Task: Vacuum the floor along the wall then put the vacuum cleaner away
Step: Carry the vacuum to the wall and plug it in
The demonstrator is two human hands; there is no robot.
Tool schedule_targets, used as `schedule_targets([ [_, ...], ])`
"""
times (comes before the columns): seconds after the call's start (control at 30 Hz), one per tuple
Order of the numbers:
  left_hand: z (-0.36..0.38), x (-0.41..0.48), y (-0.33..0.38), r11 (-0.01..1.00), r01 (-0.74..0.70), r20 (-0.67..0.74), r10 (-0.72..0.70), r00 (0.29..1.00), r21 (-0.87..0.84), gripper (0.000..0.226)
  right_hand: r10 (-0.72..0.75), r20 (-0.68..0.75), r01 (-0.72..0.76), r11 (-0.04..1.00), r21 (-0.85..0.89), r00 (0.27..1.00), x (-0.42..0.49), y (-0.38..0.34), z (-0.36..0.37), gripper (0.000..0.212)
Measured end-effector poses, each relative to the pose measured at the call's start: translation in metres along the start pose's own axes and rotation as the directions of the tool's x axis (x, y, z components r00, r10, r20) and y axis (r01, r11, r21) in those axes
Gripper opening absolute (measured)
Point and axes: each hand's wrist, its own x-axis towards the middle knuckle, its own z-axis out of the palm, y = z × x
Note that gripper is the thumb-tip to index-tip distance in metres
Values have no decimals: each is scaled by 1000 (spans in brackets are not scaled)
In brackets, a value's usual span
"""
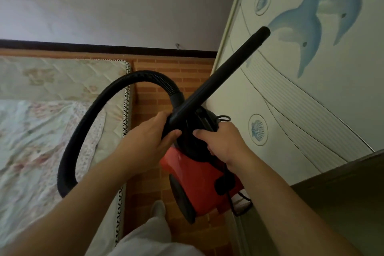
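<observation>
Fingers point(173, 133) of the left hand point(147, 133) were wrapped round the lower end of the black wand point(224, 72), thumb over the top, apparently so that the tube was kept from swinging. Its open tip was raised in front of the dolphin-painted wardrobe point(311, 114), well off the floor. The right hand point(225, 141) was curled over the black top of the red vacuum cleaner point(199, 174), where a carrying handle was judged to lie, though the grip itself was hidden by the knuckles. The cleaner was placed over the narrow strip of brick-patterned floor point(172, 81) between the mattress point(52, 81) edge and the wardrobe; whether its wheels touched could not be told. The ribbed hose point(87, 122) was looped out over the mattress edge. With the wand lifted, the putting-away stage was judged to be in hand.
</observation>
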Motion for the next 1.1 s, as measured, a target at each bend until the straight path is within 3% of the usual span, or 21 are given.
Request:
schedule_targets([
  [0.17,-4,48,-37,999,47,-16,-48,999,-11,50,-21,68,19,999,33,997,64,-19,21,9],
  [0.4,-18,135,-85,996,69,-39,-71,997,-50,54,8,-12,-8,1000,-12,1000,163,-58,43,14],
  [0.77,-36,249,-135,995,88,-101,-82,992,55,59,-23,-81,25,999,27,996,302,-101,64,8],
  [0.87,-33,284,-148,991,109,-104,-100,989,78,59,-4,-60,6,999,40,998,341,-104,69,17],
  [1.1,-26,382,-186,978,169,-90,-159,983,122,56,13,36,-16,998,61,999,452,-111,73,11],
])
